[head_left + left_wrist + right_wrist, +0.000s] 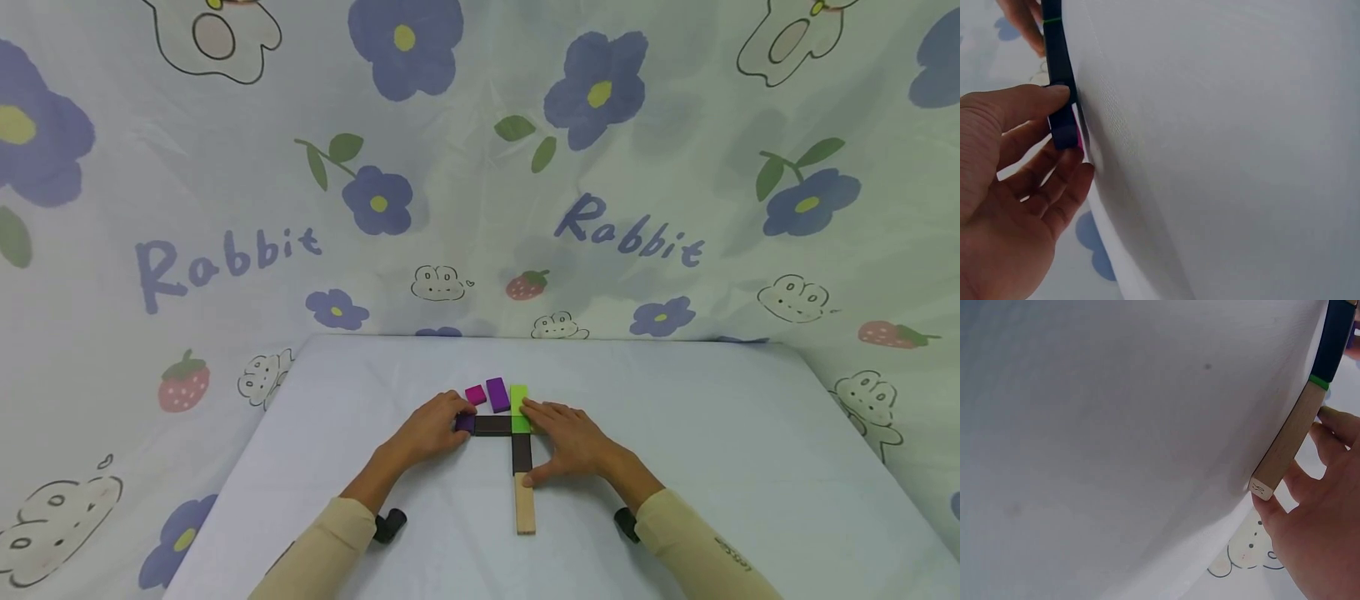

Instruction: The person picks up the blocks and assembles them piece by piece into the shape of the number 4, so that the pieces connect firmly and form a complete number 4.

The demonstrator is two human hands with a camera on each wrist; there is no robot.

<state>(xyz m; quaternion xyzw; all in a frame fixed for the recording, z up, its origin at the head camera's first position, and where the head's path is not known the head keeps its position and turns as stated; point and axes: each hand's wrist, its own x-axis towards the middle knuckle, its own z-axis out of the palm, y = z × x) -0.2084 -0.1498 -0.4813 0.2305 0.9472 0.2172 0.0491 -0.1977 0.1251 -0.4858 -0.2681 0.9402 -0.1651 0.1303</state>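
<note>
Thumb and fingers of my left hand [433,428] pinch a small dark purple block [465,423] at the left end of a row. Beside it, a dark brown block [492,426] runs across to a lime green block [519,400]. A second dark brown block [522,454] extends toward me from the green, followed by a plain wooden block [525,510]. My right hand [576,440] lies along the right side of this column, fingers spread, fingertips at the green block and thumb at the wooden one. In the left wrist view the thumb covers part of the dark bar [1065,132].
Behind the row lie a magenta block [476,394] and a purple block [497,394]. The white table [675,400] stretches to both sides. A patterned curtain [480,167] with flowers and rabbits hangs at its back edge.
</note>
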